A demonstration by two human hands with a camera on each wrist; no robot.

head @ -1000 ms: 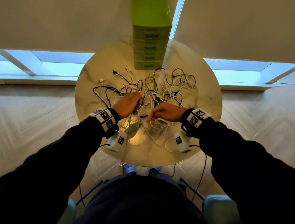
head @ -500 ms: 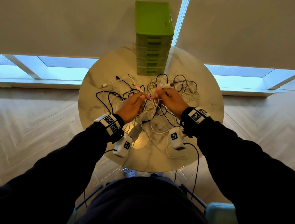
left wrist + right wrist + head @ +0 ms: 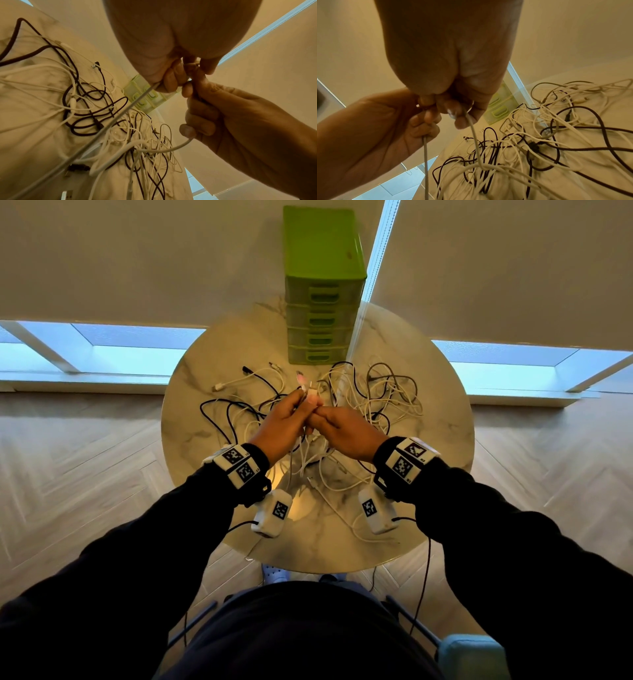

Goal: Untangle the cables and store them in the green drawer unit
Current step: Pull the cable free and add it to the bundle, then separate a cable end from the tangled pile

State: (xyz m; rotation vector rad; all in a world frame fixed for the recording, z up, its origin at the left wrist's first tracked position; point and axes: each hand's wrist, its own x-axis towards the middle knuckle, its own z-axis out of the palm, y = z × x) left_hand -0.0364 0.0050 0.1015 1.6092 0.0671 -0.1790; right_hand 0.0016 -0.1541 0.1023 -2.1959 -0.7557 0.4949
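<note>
A tangle of white and black cables (image 3: 376, 395) lies across the round marble table (image 3: 205, 392). The green drawer unit (image 3: 323, 285) stands at the table's far edge with its drawers closed. My left hand (image 3: 294, 409) and right hand (image 3: 325, 419) meet above the pile, knuckles nearly touching. Each grips a white cable (image 3: 310, 395) whose plug end sticks up between them. From my left hand (image 3: 171, 79) a taut strand runs down into the pile. In the right wrist view, another strand (image 3: 474, 142) drops from my right hand (image 3: 458, 112) into the tangle (image 3: 530, 148).
A loose black cable (image 3: 219, 419) loops at the table's left side, and plug ends (image 3: 246, 369) lie to the left of the drawer unit. A pale vertical blind rail (image 3: 373, 268) passes just right of it. A teal chair (image 3: 469, 655) stands at the bottom right, over wooden floor.
Both hands have risen and moved away from my body toward the drawer unit. The right hand came up from the near side of the pile to meet the left, lifting the white cable.
</note>
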